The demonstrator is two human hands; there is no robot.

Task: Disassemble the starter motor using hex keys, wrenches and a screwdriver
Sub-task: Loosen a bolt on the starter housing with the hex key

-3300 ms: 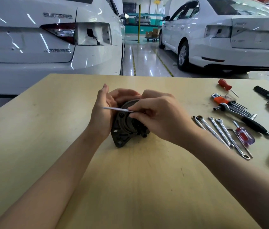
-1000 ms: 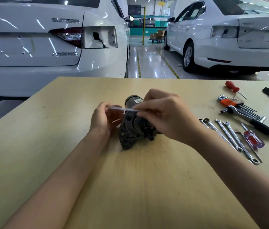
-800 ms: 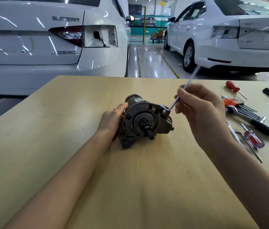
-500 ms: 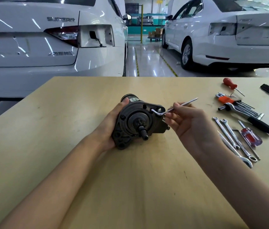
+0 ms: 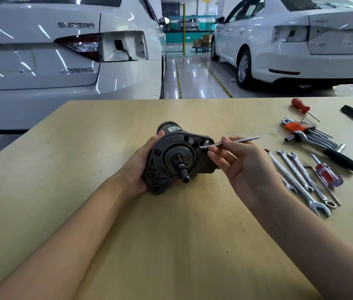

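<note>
At mid-table (image 5: 106,213), the left hand (image 5: 139,167) grips the starter motor (image 5: 175,156), steadying it with its shaft end toward the viewer, likely so the right hand (image 5: 245,167), pinching a hex key (image 5: 229,142), can reach a bolt.

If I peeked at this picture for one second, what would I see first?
First you'd see the dark round starter motor in the middle of the wooden table, with the left hand holding its side. Next, the right hand pinching a thin silver hex key whose bent end reaches the motor's face. Then the shiny wrenches lined up on the right, and two white cars behind the table.
</note>
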